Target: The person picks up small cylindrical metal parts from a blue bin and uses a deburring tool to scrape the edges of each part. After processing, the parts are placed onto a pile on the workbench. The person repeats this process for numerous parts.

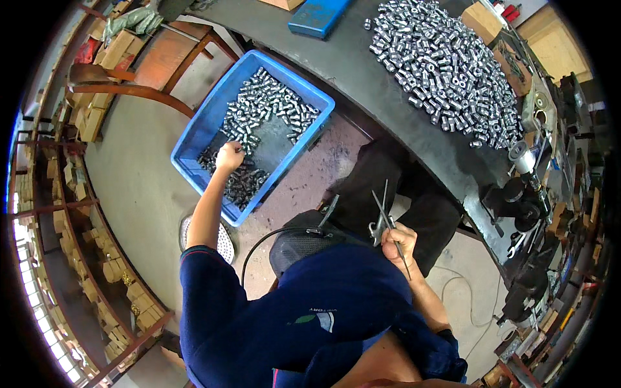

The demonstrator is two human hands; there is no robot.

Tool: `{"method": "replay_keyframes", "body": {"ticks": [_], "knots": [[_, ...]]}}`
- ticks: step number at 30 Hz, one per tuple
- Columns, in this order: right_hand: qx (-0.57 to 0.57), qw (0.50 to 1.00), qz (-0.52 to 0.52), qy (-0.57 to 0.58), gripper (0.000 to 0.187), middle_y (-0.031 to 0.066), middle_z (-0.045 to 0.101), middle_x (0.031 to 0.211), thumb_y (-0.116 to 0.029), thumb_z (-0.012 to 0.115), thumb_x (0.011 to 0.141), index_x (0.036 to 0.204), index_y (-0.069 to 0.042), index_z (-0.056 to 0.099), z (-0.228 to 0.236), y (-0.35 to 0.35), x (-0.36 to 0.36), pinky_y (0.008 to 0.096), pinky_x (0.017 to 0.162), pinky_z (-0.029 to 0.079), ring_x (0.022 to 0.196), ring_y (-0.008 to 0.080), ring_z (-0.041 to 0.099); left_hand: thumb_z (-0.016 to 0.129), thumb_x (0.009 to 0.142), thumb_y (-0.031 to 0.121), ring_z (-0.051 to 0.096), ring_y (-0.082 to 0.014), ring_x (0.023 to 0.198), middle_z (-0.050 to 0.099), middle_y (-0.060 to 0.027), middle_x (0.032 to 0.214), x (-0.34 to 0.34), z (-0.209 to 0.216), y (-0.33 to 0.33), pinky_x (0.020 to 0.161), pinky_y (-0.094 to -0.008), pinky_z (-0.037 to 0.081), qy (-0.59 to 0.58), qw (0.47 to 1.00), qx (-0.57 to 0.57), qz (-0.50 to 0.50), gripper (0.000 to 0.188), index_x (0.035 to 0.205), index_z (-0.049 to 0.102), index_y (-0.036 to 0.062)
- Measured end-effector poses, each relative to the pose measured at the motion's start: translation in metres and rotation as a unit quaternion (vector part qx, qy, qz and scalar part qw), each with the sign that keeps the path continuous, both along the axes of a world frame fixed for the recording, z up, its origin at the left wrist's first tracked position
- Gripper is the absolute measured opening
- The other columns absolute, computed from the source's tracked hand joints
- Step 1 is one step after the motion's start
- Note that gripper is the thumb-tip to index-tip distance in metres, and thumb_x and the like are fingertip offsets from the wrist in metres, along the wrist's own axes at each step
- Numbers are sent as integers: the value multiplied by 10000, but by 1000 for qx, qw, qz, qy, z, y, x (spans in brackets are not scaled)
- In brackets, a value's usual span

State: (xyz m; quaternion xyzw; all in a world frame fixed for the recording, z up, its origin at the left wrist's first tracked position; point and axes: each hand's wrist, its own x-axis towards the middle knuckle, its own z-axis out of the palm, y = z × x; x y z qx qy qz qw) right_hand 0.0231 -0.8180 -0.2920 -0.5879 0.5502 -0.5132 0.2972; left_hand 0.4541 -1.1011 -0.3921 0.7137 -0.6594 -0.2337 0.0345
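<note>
My left hand [229, 156] reaches down into a blue plastic bin [323, 101], its fingers closed over the small metal parts there. Whatever is between those fingertips is too small to make out. Shiny cylindrical metal fittings [259, 97] lie at the far end of the bin, and darker ones [242, 185] gather at the near end. Above my lap, my right hand [399, 242] is closed around slender, pointed metal tools [381, 205] that cross each other. Their exact kind is unclear.
A large heap of shiny metal fittings [446, 64] covers part of the dark workbench [352, 68], near a blue box [318, 16]. A wrench [517, 244] and a clamped device [524, 158] are at right. A wooden chair [174, 55] stands left of the bin, beside box-filled shelves [84, 258].
</note>
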Motion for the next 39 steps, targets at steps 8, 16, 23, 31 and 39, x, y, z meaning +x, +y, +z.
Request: {"method": "replay_keyframes", "body": {"ticks": [8,16,23,31,39], "knots": [[25,994,-43,98,355,94,467,522,-294,630,787,581,-24,525,3,4,-20,311,412,355,462,231,513,639,748,305,633,-330,863,649,-151,913,-41,31,19,739,-445,504,-214,973,5,-90,271,894,607,79],[65,993,-77,69,334,113,442,512,-209,607,776,563,4,462,18,-1,-10,311,508,449,456,230,485,613,758,319,638,-328,861,646,-171,931,-50,18,21,749,-428,512,-242,967,-2,-79,311,892,618,39],[157,966,-96,-184,270,18,432,474,-126,506,731,488,-52,414,22,7,-17,446,804,488,476,120,469,611,746,326,630,-325,892,643,-170,959,-53,27,20,767,-430,505,-228,968,33,-97,313,916,614,63],[223,823,-108,-511,239,5,270,461,-126,443,696,509,-108,295,18,2,-39,541,910,409,458,204,393,617,655,326,650,-315,782,659,-172,813,-44,51,18,717,-415,515,-137,989,-59,6,291,761,668,60],[190,815,-44,-546,251,5,261,450,-131,456,692,499,-109,297,30,-31,-16,473,896,428,435,179,372,522,831,207,600,-205,531,593,-112,627,-75,104,11,553,-303,515,537,830,64,137,272,936,594,-33]]}}
